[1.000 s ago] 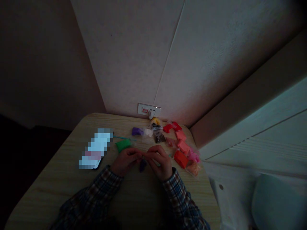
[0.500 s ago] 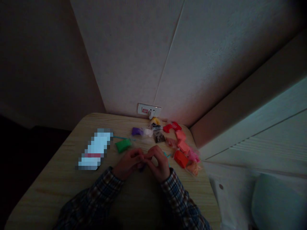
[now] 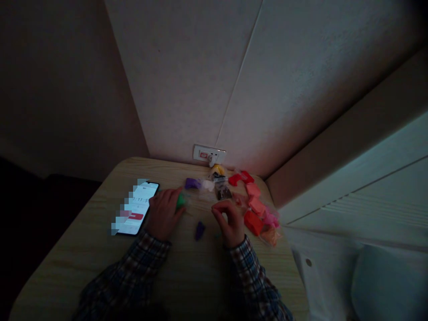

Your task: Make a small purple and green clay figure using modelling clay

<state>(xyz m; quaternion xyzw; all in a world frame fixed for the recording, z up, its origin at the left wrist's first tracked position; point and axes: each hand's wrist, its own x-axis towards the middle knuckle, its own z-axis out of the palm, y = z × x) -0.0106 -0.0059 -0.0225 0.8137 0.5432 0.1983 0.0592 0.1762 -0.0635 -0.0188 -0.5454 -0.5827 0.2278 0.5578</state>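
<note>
My left hand lies low over the table with thumb and forefinger apart. Part of a green packet shows beside its fingers; the rest is covered. My right hand is closed in a pinch, thumb tip against forefinger, and anything between them is too small to make out. Between the two hands a small dark purple lump rests on the wood. A phone with a lit screen lies just left of my left hand.
Along the table's back are a purple packet, a white one, a black one and a yellow one. Red packets, an orange-red packet and pink packets line the right. A wall socket sits behind.
My hands, together before, have parted. The left moved left onto the green packet and the right moved slightly right. The purple lump is now in plain view on the table.
</note>
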